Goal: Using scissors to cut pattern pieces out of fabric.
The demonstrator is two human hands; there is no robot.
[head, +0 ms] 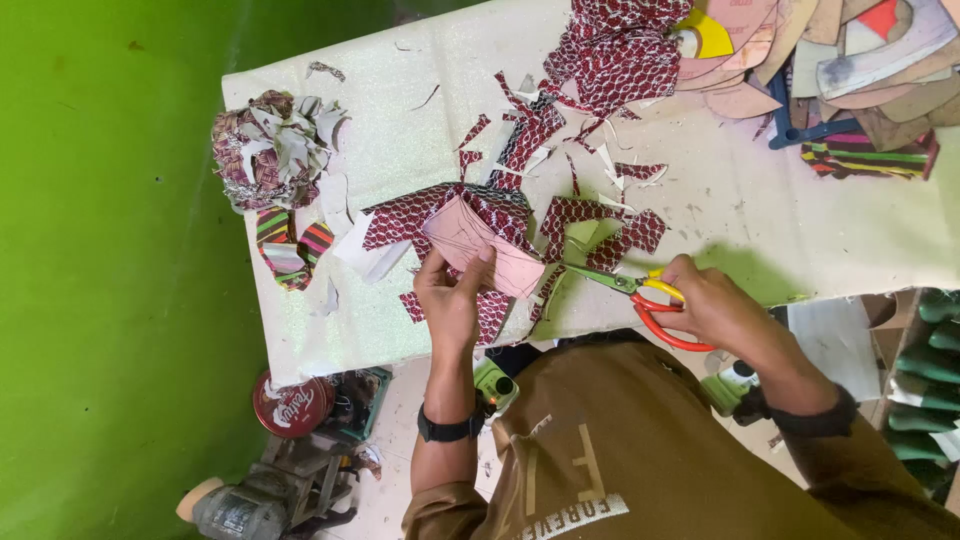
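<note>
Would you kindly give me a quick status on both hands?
Left hand pinning pink pattern piece on red patterned fabric. Right hand gripping scissors. Fabric scraps beside blades.

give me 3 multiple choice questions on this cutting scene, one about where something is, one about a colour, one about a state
1. Where is the round red tin?
A. on the floor by the table's corner
B. on the table
C. in the left hand

2. What colour are the scissor handles?
A. blue and white
B. red and yellow
C. black

3. What is the left hand doing?
A. hanging free
B. pressing the pink template onto patterned fabric
C. holding the scissors

Answers:
1 A, the red tin lies below the table.
2 B, the scissors in the right hand show both colours.
3 B, the left hand rests on the pink template over the patterned fabric.
</note>
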